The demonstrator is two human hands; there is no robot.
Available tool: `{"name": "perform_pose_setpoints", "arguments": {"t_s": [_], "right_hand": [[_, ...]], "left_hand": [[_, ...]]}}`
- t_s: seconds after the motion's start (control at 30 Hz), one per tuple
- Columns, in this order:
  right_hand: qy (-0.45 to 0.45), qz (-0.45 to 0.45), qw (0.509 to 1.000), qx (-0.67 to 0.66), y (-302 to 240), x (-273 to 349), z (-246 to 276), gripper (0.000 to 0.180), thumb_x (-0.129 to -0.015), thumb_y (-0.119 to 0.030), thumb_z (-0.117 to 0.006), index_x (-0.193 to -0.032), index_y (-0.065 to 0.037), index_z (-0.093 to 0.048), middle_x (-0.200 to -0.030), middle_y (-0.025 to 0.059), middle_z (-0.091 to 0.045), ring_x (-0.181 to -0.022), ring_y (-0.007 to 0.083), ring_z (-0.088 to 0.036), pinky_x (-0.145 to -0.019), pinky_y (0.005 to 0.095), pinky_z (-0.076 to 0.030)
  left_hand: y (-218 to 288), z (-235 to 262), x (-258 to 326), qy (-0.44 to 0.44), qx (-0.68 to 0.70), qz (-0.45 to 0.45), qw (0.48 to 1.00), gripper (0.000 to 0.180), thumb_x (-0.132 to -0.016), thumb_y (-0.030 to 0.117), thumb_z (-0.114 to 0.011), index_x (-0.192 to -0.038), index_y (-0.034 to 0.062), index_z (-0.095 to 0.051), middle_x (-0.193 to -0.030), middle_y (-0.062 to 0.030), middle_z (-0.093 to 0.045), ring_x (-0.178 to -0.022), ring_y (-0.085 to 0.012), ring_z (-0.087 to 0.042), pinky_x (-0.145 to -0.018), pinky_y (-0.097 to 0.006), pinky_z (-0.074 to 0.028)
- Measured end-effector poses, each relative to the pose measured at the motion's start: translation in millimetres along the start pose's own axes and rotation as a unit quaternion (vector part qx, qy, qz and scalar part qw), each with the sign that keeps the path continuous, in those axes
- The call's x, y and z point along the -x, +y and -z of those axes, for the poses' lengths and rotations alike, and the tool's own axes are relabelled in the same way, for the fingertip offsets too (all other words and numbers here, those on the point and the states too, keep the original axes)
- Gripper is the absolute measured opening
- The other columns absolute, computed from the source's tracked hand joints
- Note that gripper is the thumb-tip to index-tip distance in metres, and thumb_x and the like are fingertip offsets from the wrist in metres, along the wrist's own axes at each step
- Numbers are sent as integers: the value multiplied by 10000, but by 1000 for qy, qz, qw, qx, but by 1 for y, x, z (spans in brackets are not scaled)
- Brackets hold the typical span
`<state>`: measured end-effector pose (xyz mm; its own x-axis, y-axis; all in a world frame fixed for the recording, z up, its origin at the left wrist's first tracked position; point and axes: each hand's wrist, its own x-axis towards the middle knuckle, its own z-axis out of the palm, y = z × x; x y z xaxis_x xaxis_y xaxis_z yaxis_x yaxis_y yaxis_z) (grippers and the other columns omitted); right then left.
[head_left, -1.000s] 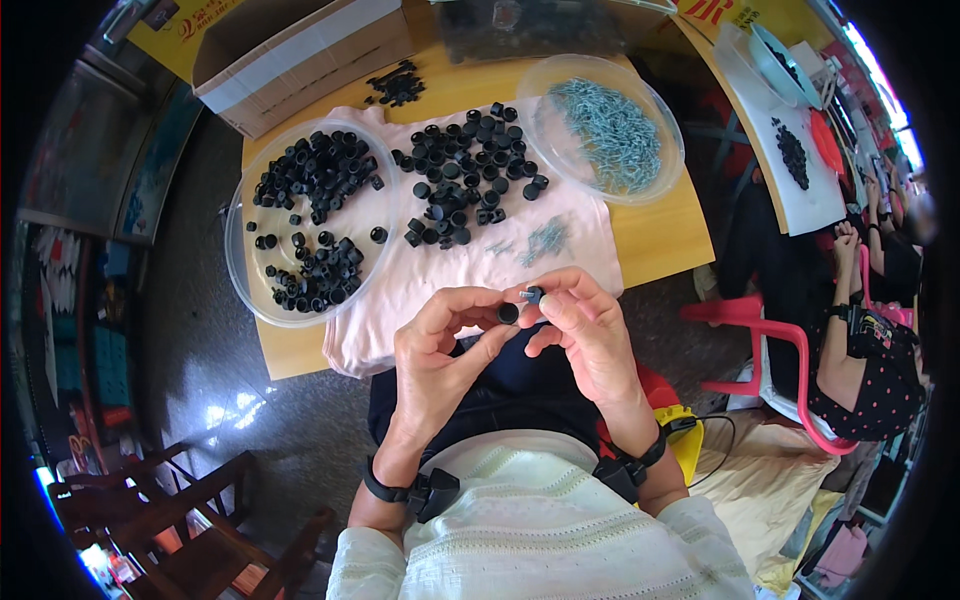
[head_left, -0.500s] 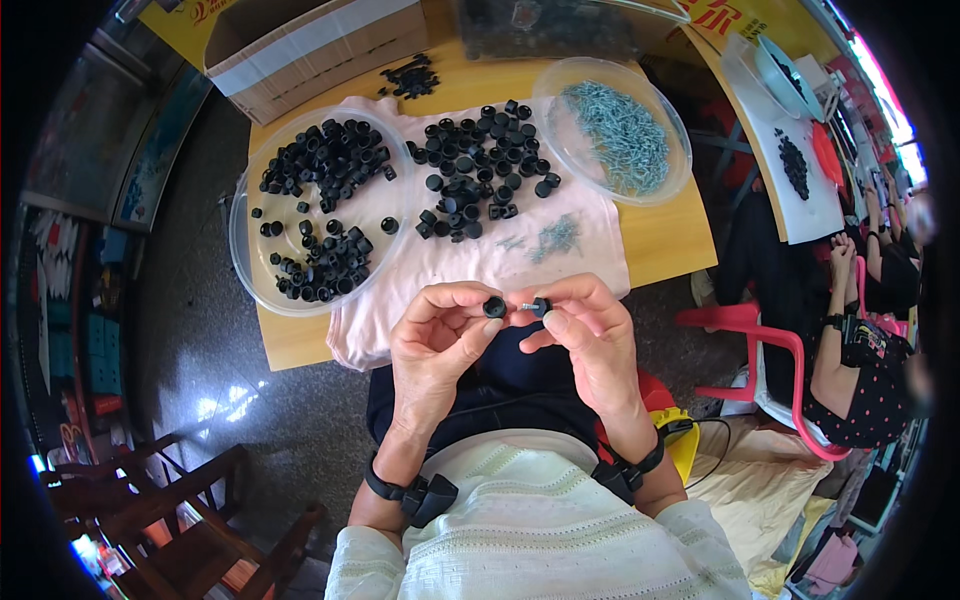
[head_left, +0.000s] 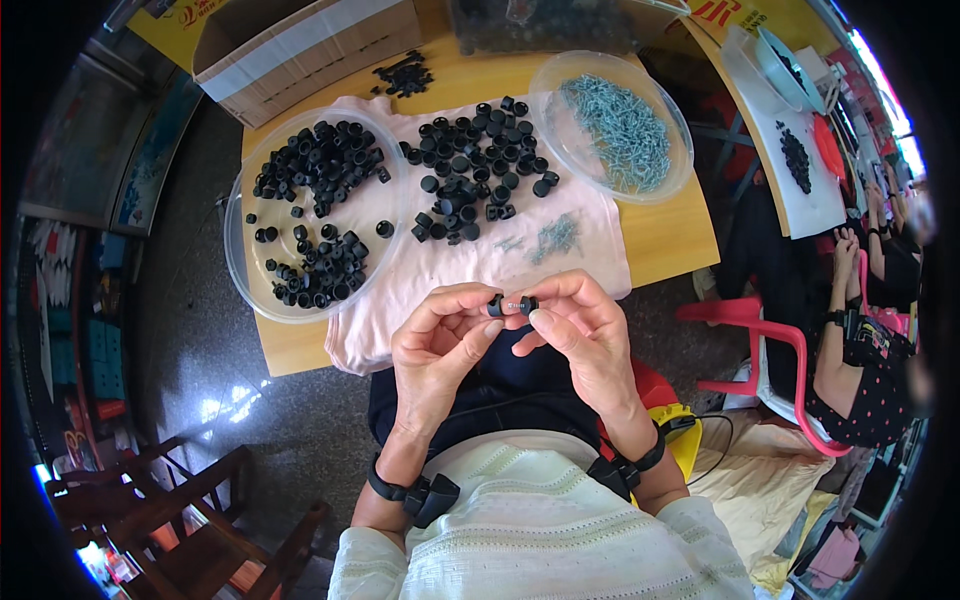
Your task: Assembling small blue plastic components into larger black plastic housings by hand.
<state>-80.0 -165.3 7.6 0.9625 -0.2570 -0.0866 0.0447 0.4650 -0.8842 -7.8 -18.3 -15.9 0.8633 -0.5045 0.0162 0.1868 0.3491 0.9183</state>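
Just past my lap, both hands are raised close together at the table's near edge. My left hand [head_left: 440,340] pinches a small round black cap [head_left: 495,304] between thumb and fingertips. Facing it, my right hand [head_left: 585,330] grips a small black knob [head_left: 528,305] the same way. A short silvery screw [head_left: 514,305] bridges the gap between the two black parts; whether its tip is inside the left cap is too small to tell. Beyond my hands, a pink cloth [head_left: 400,270] carries a pile of black caps [head_left: 470,165] and a little patch of screws [head_left: 556,238].
At left, a clear round tray [head_left: 232,255] holds black parts; another tray [head_left: 545,95] at right holds screws. Behind stand a cardboard box [head_left: 300,60] and a bin of dark pieces [head_left: 540,30]. A red chair [head_left: 740,318] and other people's arms [head_left: 838,300] are to the right.
My right hand has shifted slightly left, bringing the knob and screw up to the left cap. The left cap has turned to face the screw.
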Motion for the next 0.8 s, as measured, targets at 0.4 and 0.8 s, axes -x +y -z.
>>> {"name": "perform_pose_setpoints", "arguments": {"t_s": [0.4, 0.8], "right_hand": [[12, -20, 1000, 2, -4, -6, 5, 222, -899, -46, -617, -1108, 13, -569, -1051, 112, -648, -935, 175, -658, -706, 265, -576], [5, 25, 993, 113, -6, -2, 0, 214, -883, -30, -628, -1089, 11, -586, -1045, 95, -648, -946, 142, -639, -716, 259, -576]], "left_hand": [[7, 2, -1, 2, 42, 79, 996, 213, -883, 66, -641, -1065, -33, -592, -947, -89, -644, -767, -141, -607, -728, -267, -505], [5, 2, -1, -9, 102, 85, 991, 260, -892, 105, -645, -1106, -29, -583, -958, -88, -645, -774, -143, -607, -734, -258, -506]]}}
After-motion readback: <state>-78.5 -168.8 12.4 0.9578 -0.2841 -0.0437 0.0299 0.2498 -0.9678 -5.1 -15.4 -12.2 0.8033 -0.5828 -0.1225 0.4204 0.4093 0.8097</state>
